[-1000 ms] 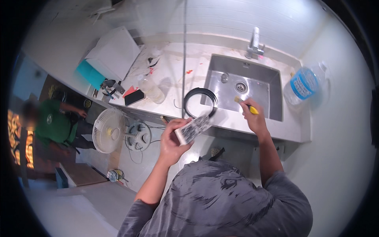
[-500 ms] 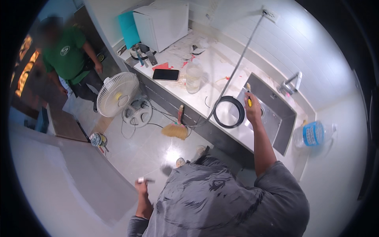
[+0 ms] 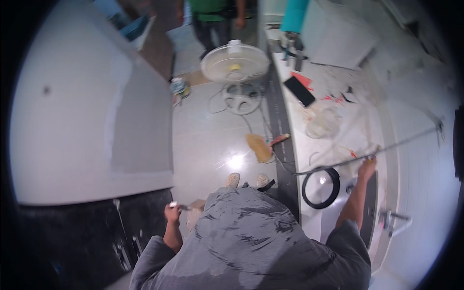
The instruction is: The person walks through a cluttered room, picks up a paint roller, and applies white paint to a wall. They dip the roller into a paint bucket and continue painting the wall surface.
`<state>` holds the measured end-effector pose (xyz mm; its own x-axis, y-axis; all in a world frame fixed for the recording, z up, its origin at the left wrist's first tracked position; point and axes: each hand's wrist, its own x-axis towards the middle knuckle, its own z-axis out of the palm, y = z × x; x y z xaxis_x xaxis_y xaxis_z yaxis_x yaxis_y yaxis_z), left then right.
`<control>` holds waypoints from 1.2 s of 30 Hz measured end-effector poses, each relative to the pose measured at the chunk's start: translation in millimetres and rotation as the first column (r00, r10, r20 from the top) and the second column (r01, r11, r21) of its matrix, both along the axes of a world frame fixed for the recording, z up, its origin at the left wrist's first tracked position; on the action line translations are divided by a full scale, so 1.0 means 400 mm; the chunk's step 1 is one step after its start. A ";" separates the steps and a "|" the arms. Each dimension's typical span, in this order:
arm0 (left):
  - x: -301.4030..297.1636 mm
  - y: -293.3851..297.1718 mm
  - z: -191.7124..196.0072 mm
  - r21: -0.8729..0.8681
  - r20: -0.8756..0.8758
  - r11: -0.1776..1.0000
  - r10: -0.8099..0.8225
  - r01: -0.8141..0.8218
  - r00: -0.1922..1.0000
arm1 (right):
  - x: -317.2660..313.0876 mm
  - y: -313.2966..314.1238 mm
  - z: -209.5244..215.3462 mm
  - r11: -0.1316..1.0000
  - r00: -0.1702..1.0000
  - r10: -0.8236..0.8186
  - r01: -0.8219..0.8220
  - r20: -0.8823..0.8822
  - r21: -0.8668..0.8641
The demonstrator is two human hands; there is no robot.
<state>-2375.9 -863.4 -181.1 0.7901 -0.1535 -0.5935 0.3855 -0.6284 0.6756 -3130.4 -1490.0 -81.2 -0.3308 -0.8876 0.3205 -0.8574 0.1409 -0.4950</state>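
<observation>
Near the wall side of the white surface (image 3: 303,150), just past the sink (image 3: 369,208), the person's right hand (image 3: 367,169) is closed around a small yellow-handled tool (image 3: 371,158), its tip too blurred to read. Low on the other side, the left hand (image 3: 172,213) is held out from the body, fingers curled round a small pale item (image 3: 173,205); its exact kind cannot be told.

A thin grey cable (image 3: 406,139) slants across the view close to the right hand, and a black coil (image 3: 305,189) lies on the surface beside the sink. With the arm stretched this far, a short, firm grip on the handle and a loose wrist would likely give the best control, and the forearm is better kept off the coil and cable. The left hand does well to hold its item away from the shirt. The phone (image 3: 299,91) and clear plastic container (image 3: 323,122) lie well apart from the tool, which leaves the wrist room.
</observation>
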 end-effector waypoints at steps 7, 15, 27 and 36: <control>-0.162 -0.283 0.267 -0.278 -0.062 0.958 0.049 -0.064 0.997 | 0.046 -0.036 0.111 0.875 0.949 -0.086 0.218 0.304 -0.433; -0.177 -0.510 0.460 -0.456 -0.182 0.882 0.037 -0.118 0.983 | 0.667 0.263 0.545 0.634 0.813 0.497 -0.102 0.303 -0.767; -0.030 -0.535 0.540 -0.779 -0.246 0.624 -0.211 -0.063 0.946 | 1.503 0.737 0.471 -0.079 -0.064 0.993 -0.982 0.095 0.170; 0.176 -0.331 0.562 -0.652 -0.389 0.724 -0.066 -0.224 0.919 | 1.809 0.832 0.391 -0.241 -0.129 0.938 -0.911 0.322 0.336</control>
